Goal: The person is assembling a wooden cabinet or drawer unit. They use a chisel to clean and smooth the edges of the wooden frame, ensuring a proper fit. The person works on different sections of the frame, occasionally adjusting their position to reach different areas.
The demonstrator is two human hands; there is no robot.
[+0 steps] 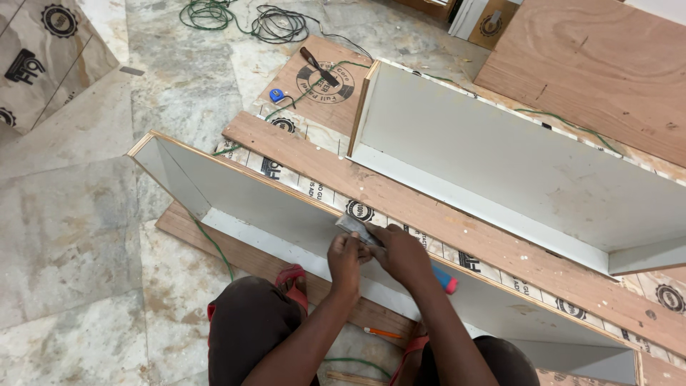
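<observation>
I squat over a long white-laminated plywood box (236, 193) that lies open on the floor. Both hands meet at its upper edge. My right hand (404, 250) grips a tool with a blue and red handle (444, 280) and a flat metal blade (355, 224) pressed on the edge. My left hand (345, 257) pinches the blade end beside it. The working tip is hidden under my fingers.
A second white box (500, 171) lies beyond a brown plank (429, 214). Plywood sheets (593, 64), a dark hand tool (318, 66), a blue tape measure (276, 95) and green and black cables (236, 18) lie farther off. An orange pencil (382, 333) rests near my red sandals (293, 282).
</observation>
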